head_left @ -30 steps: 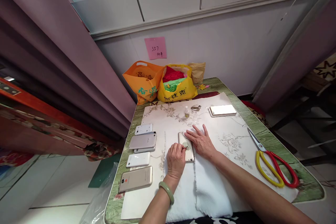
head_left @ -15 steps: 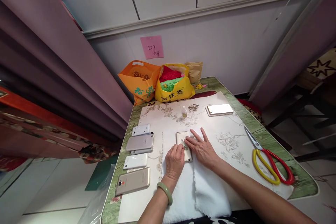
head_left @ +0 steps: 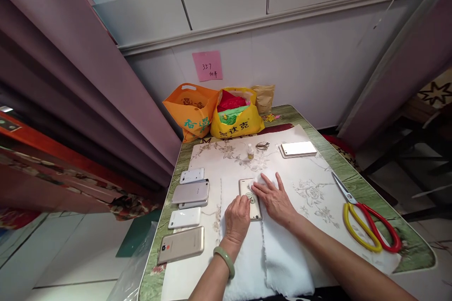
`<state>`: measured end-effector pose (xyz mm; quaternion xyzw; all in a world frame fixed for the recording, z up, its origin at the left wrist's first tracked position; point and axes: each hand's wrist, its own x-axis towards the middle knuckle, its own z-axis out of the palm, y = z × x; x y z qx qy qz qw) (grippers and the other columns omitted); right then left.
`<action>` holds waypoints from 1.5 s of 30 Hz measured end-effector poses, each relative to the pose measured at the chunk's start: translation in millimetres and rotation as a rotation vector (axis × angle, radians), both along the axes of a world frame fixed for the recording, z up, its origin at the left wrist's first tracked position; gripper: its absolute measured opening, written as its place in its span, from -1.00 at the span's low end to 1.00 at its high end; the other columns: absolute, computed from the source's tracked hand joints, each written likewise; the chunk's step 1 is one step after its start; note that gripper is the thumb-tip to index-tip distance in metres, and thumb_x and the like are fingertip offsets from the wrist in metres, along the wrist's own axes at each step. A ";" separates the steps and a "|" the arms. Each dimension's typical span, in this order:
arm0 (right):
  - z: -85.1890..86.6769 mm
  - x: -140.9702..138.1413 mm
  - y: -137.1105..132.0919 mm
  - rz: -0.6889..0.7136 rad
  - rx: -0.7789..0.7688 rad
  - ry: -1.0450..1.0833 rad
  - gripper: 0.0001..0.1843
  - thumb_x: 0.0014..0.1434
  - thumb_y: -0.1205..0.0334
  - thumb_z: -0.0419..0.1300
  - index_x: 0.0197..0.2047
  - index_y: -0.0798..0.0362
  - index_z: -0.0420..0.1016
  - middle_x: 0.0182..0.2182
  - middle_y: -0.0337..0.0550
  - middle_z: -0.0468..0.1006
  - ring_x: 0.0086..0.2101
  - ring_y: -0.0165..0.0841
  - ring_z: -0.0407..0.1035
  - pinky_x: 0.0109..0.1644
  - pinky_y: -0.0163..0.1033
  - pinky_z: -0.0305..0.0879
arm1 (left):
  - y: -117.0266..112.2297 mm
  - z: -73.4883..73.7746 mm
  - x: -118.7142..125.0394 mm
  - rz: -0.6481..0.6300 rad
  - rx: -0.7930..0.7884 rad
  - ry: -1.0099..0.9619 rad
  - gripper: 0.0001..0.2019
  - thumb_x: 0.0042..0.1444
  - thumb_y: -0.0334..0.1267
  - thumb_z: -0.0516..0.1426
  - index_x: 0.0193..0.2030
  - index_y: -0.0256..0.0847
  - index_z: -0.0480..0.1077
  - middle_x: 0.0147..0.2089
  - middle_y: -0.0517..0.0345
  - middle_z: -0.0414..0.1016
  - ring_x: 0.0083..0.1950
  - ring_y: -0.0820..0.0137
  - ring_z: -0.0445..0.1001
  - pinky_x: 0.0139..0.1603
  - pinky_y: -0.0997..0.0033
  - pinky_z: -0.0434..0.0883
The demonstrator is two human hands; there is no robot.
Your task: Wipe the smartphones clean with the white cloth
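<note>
A gold-backed phone (head_left: 254,215) lies face down on folded white cloth (head_left: 287,258) in front of me. On its back shows a small round greenish patch (head_left: 250,196). My left hand (head_left: 237,216), with a green bangle (head_left: 224,259) on the wrist, is closed, its pinched fingertips at the patch. Whatever those fingers hold, if anything, is too small or hidden to name. Flat and with fingers spread, my right hand (head_left: 275,199) rests over the phone's right edge, its fingertips beside the patch.
Several phones (head_left: 181,244) line the table's left side; a white phone (head_left: 299,148) lies back right. Large scissors (head_left: 367,225) are at right, blades partly apart. A small bottle (head_left: 250,151), an orange bag (head_left: 192,108) and a yellow bag (head_left: 238,124) stand at the back.
The round patch on the phone is less covered by my left fingers. Both hands stay over the phone, and the whole view has shifted slightly.
</note>
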<state>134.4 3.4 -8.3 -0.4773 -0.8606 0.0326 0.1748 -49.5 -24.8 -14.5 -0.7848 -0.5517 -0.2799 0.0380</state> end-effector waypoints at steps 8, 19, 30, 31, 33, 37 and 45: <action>11.1 -5.9 15.1 0.026 -0.076 -0.010 -0.48 0.33 0.35 -0.04 0.32 -0.13 0.27 0.22 -0.20 0.40 0.37 -0.12 -0.12 0.38 0.27 -0.64 | 3.7 -1.8 0.1 -0.020 0.000 0.000 -0.86 0.30 -0.37 -0.01 -0.25 -0.13 0.32 -0.39 0.13 0.40 -0.37 0.32 0.40 -0.32 0.33 0.27; 11.2 -13.6 23.6 -0.023 -0.158 0.013 -0.46 0.35 0.35 -0.09 0.35 -0.09 0.21 0.28 -0.17 0.32 0.37 -0.13 -0.15 0.38 0.28 -0.61 | 2.7 2.7 0.5 0.001 -0.001 -0.012 -0.83 0.33 -0.34 -0.03 -0.28 -0.14 0.31 -0.42 0.18 0.43 -0.38 0.37 0.43 -0.32 0.40 0.29; 17.1 14.9 -54.2 0.148 -0.065 0.023 -0.41 0.21 0.49 -0.01 0.26 -0.09 0.35 0.11 -0.23 0.51 0.38 -0.19 -0.16 0.41 0.20 -0.66 | 3.4 4.1 -1.0 0.000 -0.109 -0.089 -0.81 0.35 -0.29 -0.06 -0.28 -0.13 0.31 -0.38 0.19 0.44 -0.36 0.40 0.42 -0.30 0.43 0.28; 20.4 14.9 -59.0 0.183 -0.073 0.022 -0.42 0.21 0.49 -0.01 0.25 -0.08 0.36 0.11 -0.24 0.51 0.38 -0.19 -0.16 0.41 0.20 -0.68 | 2.9 4.9 -1.3 -0.002 -0.130 -0.104 -0.80 0.34 -0.28 -0.06 -0.29 -0.13 0.31 -0.39 0.19 0.44 -0.36 0.41 0.42 -0.31 0.44 0.27; 26.6 10.9 -65.2 0.248 -0.100 0.021 -0.44 0.24 0.46 -0.02 0.25 -0.10 0.35 0.12 -0.26 0.50 0.38 -0.19 -0.16 0.40 0.18 -0.73 | 2.1 6.7 -2.4 -0.003 -0.180 -0.145 -0.81 0.34 -0.27 -0.05 -0.30 -0.13 0.30 -0.38 0.20 0.44 -0.36 0.41 0.41 -0.31 0.44 0.26; 33.6 -11.3 -65.4 0.294 -0.140 0.045 -0.41 0.26 0.41 -0.03 0.33 -0.09 0.22 0.17 -0.23 0.45 0.38 -0.21 -0.16 0.39 0.16 -0.77 | 2.6 10.1 -6.0 0.008 -0.277 -0.272 -0.86 0.28 -0.26 0.00 -0.30 -0.12 0.32 -0.37 0.22 0.45 -0.36 0.43 0.42 -0.30 0.46 0.28; 18.7 -15.1 -72.1 0.149 -0.096 0.011 -0.41 0.27 0.38 0.00 0.36 -0.04 0.18 0.26 -0.13 0.34 0.28 -0.22 0.10 0.39 0.02 -0.32 | 1.3 15.8 -8.5 0.000 -0.322 -0.404 -0.83 0.25 -0.20 0.05 -0.35 -0.13 0.35 -0.38 0.22 0.43 -0.37 0.44 0.40 -0.29 0.48 0.29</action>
